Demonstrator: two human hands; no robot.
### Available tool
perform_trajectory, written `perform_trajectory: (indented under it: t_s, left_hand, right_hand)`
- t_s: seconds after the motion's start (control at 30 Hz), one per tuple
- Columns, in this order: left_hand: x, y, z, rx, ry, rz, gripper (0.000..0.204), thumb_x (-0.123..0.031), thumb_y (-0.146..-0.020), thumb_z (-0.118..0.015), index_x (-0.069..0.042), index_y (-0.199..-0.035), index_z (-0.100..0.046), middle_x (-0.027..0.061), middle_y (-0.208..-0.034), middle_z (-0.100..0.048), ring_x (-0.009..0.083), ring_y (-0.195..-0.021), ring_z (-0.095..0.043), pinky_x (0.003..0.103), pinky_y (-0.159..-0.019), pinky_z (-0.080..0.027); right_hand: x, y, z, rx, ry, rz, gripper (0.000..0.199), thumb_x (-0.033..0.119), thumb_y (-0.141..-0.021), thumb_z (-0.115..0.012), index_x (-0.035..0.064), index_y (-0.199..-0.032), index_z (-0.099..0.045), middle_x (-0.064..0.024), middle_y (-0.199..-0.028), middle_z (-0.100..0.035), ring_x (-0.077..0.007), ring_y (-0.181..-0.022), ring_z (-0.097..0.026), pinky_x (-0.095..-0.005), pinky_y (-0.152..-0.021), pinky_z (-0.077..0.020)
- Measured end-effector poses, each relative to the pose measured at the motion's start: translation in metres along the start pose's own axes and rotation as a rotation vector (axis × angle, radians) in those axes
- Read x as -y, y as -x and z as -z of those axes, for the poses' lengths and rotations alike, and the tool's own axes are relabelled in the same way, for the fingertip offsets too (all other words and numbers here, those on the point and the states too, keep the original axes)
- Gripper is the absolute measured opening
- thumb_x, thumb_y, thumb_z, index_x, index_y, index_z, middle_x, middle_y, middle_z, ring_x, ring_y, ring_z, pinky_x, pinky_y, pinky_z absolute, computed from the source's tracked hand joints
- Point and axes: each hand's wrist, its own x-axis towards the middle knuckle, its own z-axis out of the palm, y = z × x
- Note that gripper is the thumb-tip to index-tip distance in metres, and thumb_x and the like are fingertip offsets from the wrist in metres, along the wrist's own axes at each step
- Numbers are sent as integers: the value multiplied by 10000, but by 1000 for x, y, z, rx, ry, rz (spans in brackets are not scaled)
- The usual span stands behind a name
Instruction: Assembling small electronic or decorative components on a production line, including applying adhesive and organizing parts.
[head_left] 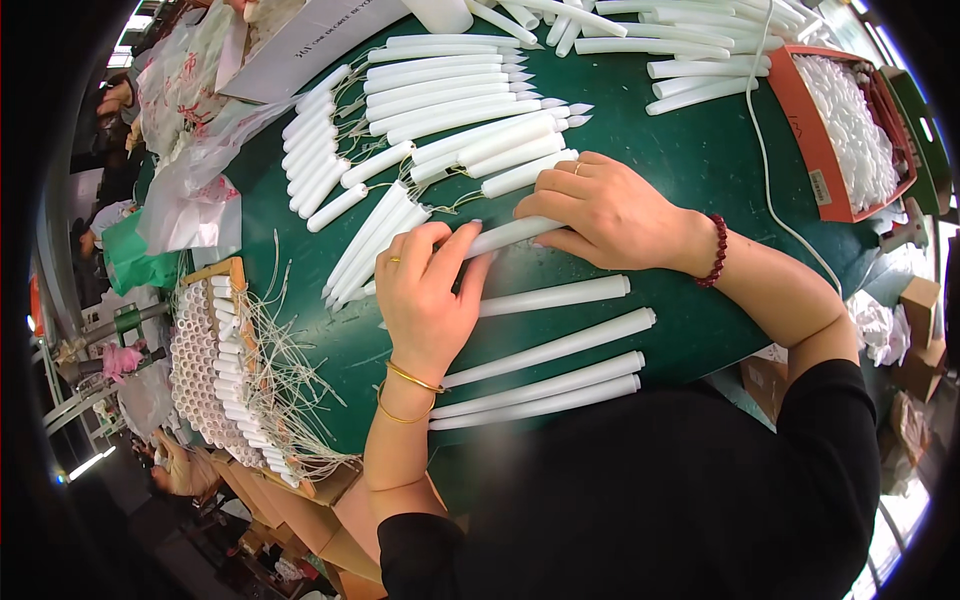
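Note:
Between my two hands lies a white candle-shaped tube (512,235). My left hand (430,285) is closed on its left end, fingers and thumb pinching it. Over its right end my right hand (610,212) is curled, with the thumb below. Just beyond are rows of white LED candles (440,103) with pointed flame tips, thin wires joining them to short white cylinders (318,160). Nearer to me, several plain white tubes (552,346) rest side by side, partly hidden behind my left wrist.
On the left stands a tray of short white tubes (205,365) with loose wires (290,390). A red box (805,130) full of small white pieces is at the right. More tubes (650,45) lie at the back of the green table (690,185), crossed by a white cable (765,150). Plastic bags (200,200) hang left.

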Motion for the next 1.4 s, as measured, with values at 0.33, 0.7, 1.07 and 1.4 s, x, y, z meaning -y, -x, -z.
perform_trajectory:
  t_s: [0.33,0.7,1.07,1.4]
  left_hand:
    - [15,-3,19,6,68,229,199,-156,-746,-741,-65,-906,-666,84,-905,-625,269,-813,-610,342,-654,-479]
    - [14,-4,7,148,206,311,199,-92,-797,-676,-23,-969,-604,114,-907,-605,323,-842,-587,388,-719,-465]
    - [-12,3,5,67,511,248,197,-40,-807,-619,8,-998,-621,170,-906,-648,319,-814,-648,349,-729,-509]
    - [-8,5,12,-111,344,140,215,-98,-824,-654,-40,-1021,-592,101,-799,-600,257,-618,-562,306,-543,-451]
  right_hand:
    - [-1,-14,4,-89,184,78,130,105,-763,-679,78,-884,-644,-30,-860,-574,-206,-785,-566,-334,-698,-452]
    - [11,-20,-10,54,178,-101,286,29,-683,-606,62,-960,-546,-89,-818,-529,-269,-764,-553,-373,-680,-435]
    - [13,-13,-11,-98,-53,93,328,80,-692,-678,131,-1015,-660,-25,-762,-575,-210,-578,-577,-331,-515,-471]
    - [8,-19,-9,-102,-396,-145,140,140,-822,-688,32,-903,-650,-64,-811,-649,-167,-606,-612,-266,-567,-485]
